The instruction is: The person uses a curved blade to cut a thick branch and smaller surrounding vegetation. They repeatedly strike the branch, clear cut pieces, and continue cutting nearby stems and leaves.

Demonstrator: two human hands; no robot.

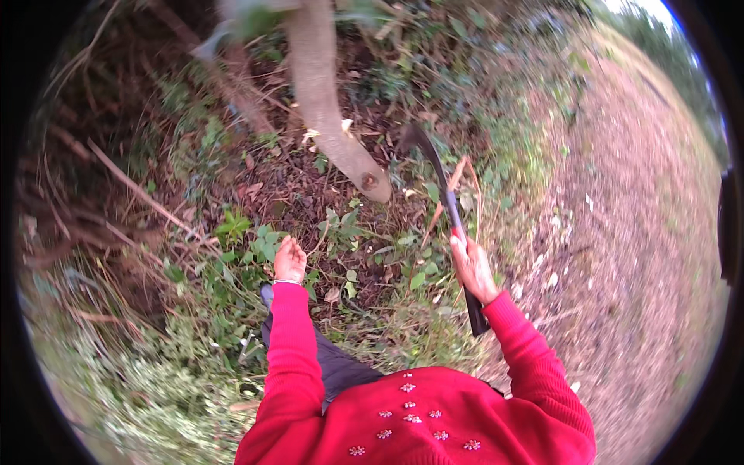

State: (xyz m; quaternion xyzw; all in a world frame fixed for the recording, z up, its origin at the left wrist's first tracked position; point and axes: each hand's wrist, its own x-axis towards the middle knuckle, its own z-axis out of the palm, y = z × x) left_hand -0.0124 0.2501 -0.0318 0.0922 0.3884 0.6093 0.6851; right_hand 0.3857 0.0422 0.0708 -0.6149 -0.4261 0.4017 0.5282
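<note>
My right hand is closed round the handle of a billhook-like tool, its dark curved blade pointing up and to the left, its tip blurred. A bare tree trunk comes down from the top of the view to the left of the blade, with pale cut marks on its bark and a round knot near its lower end. Blade and trunk look apart. My left hand holds nothing visible, palm up with its fingers slightly curled, beside the green leaves of a low plant.
Thin dry branches slant across the undergrowth at the left. A bent strip of wood or bark stands just behind the tool. Grass and weeds surround my leg. A brownish grassy slope lies to the right.
</note>
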